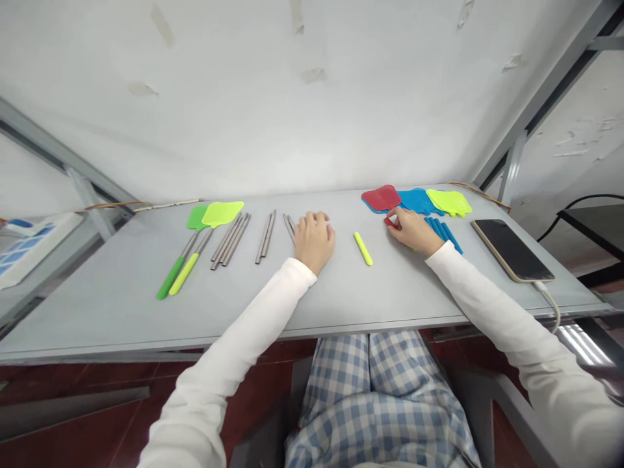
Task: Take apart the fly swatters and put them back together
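My left hand (314,242) rests on the table with its fingers curled down, beside thin metal rods (289,225) whose lower ends it partly covers. What its fingers hold, if anything, is hidden. My right hand (413,232) is closed in a pinch on a red plastic handle (390,223), of which only a short piece shows. Just behind it lie a red swatter head (382,197), blue swatter heads (414,200) and yellow-green swatter heads (448,201). Several blue handles (444,233) lie right of the hand. Between my hands is a yellow handle (363,248).
At left lie a green swatter (177,268) and a yellow swatter (195,257), both with rods and handles joined. Next to them are metal rods (231,242) and a smaller rod group (266,236). A phone (511,249) with a cable (550,298) lies at right.
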Demonstrator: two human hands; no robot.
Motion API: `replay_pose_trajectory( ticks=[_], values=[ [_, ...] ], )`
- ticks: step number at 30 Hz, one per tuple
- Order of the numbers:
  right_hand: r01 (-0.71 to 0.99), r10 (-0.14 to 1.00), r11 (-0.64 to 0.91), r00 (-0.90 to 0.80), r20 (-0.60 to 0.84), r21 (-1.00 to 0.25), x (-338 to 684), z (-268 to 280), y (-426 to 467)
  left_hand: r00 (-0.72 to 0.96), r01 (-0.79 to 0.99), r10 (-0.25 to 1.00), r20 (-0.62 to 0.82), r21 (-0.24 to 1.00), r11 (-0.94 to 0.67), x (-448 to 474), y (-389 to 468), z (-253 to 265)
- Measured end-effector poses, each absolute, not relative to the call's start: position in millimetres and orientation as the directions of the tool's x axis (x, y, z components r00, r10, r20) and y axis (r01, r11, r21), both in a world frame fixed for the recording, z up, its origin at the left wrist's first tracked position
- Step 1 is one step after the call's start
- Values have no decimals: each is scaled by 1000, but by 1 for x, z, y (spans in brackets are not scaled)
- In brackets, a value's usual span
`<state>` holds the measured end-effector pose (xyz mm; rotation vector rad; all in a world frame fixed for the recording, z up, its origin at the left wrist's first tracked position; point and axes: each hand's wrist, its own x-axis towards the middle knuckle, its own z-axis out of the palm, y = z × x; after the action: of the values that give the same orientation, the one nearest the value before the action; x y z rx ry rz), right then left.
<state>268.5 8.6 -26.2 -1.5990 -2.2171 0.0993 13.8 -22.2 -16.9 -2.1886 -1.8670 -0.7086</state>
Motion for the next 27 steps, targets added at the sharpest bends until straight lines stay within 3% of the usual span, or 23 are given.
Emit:
replay_pose_trajectory(
  ticks=[2,6,12,19,23,25,27],
  values=[
    [897,919,342,-258,298,-281,265,-24,6,-19,987,876,481,147,-59,2,-20,-16],
    [880,891,371,-248,381,-297,258,-24,4,-149,980,928,342,178,92,-21,-13,-21],
    [727,802,563,-367,471,-392,243,-22,-4,-145,967,954,263,242,80,-29,-8,-24],
    [534,642,766,-619,453,-357,226,-20,-19,-168,883,946,276,468,20,-23,-6,-18],
    [551,646,762,-601,471,-341,227,-21,-18,-230,620,907,352,772,-143,-17,-1,-15],
    [561,653,753,-579,487,-344,228,-22,-16,-251,347,915,315,912,-219,-14,3,-15],
    [568,659,746,-560,501,-346,228,-23,-15,-260,60,936,236,972,-228,-12,5,-15]
  ],
)
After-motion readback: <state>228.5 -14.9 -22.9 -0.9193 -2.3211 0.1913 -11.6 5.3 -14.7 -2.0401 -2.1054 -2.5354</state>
